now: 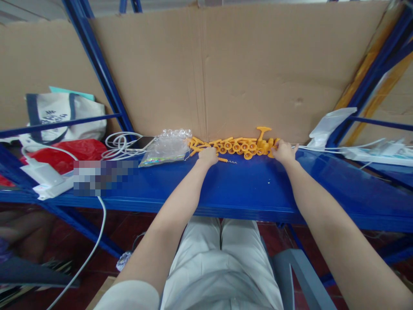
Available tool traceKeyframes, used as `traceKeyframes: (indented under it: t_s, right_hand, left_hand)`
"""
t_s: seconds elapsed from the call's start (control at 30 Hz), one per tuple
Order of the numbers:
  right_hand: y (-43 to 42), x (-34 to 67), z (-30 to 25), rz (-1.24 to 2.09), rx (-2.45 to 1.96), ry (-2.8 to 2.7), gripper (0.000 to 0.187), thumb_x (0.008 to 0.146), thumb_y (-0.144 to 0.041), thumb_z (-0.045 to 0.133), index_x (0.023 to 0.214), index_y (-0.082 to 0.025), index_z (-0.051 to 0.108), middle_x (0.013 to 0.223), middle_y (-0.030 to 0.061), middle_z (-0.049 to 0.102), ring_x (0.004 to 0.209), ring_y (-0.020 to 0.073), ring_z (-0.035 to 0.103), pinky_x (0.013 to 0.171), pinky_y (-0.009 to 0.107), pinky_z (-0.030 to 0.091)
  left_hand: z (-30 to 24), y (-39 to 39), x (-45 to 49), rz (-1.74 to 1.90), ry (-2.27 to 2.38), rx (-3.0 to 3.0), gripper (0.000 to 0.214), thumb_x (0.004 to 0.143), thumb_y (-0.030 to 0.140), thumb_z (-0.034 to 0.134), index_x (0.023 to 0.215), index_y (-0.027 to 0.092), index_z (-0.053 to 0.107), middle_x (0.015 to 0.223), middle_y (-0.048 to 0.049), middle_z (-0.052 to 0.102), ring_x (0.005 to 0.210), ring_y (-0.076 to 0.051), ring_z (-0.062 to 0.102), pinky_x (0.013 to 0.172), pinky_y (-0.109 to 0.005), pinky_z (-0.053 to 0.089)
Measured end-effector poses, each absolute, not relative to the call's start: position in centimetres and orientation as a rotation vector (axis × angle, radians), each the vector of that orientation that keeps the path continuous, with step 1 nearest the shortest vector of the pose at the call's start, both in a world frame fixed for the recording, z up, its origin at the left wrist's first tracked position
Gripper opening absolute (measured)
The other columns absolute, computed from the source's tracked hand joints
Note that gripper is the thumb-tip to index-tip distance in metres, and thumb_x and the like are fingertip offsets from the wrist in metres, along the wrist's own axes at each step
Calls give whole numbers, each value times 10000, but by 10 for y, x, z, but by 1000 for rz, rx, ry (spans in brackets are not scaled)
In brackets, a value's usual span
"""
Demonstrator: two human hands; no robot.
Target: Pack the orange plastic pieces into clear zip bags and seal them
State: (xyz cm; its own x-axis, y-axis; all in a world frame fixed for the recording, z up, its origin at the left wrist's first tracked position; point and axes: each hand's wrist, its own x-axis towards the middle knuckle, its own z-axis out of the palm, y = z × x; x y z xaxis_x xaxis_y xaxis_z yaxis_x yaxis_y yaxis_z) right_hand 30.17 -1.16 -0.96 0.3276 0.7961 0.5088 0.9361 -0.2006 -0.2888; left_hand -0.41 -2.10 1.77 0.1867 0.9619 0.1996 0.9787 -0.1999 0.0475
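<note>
A heap of small orange plastic parts lies along the back of the blue shelf, against the cardboard wall. My left hand rests closed at the left end of the heap, on an orange piece whose ridged end pokes out beside it. At the right end of the heap my right hand has its fingers curled round some orange parts. A T-shaped orange piece stands up above the heap.
A clear plastic bag lies left of the heap, next to a phone and coiled white cable. A tote bag, a red bag and a white charger sit at the left. White packaging and cables lie at the right.
</note>
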Motion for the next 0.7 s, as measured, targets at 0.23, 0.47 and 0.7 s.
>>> traceKeyframes:
  t_s: [0.23, 0.47, 0.7]
  right_hand:
    - [-8, 302, -7, -155, -2120, -1546, 282, 795, -341, 659, 1019, -178, 612, 1093, 194, 698, 1083, 362, 619, 966, 602, 401]
    - [-12, 293, -1, -45, -2194, -1647, 219, 767, -302, 704, 930, -169, 641, 1020, 212, 685, 1076, 397, 598, 909, 585, 413]
    - [-20, 264, 11, -178, -1965, -1964, 324, 752, -185, 649, 1068, -255, 653, 1084, 95, 721, 1031, 330, 662, 882, 455, 500]
  left_hand:
    - [22, -20, -6, -83, -1845, -2577, 408, 929, 220, 465, 1292, 221, 653, 1372, -109, 634, 1275, -256, 583, 1042, -335, 454]
    - [16, -16, -4, -229, -1677, -2689, 424, 822, 201, 582, 1238, 210, 660, 1225, -97, 709, 1140, -263, 656, 950, -310, 508]
    - [11, -14, -2, -360, -1622, -2712, 468, 817, 178, 597, 1284, 214, 596, 1168, -66, 719, 1051, -227, 683, 901, -277, 511]
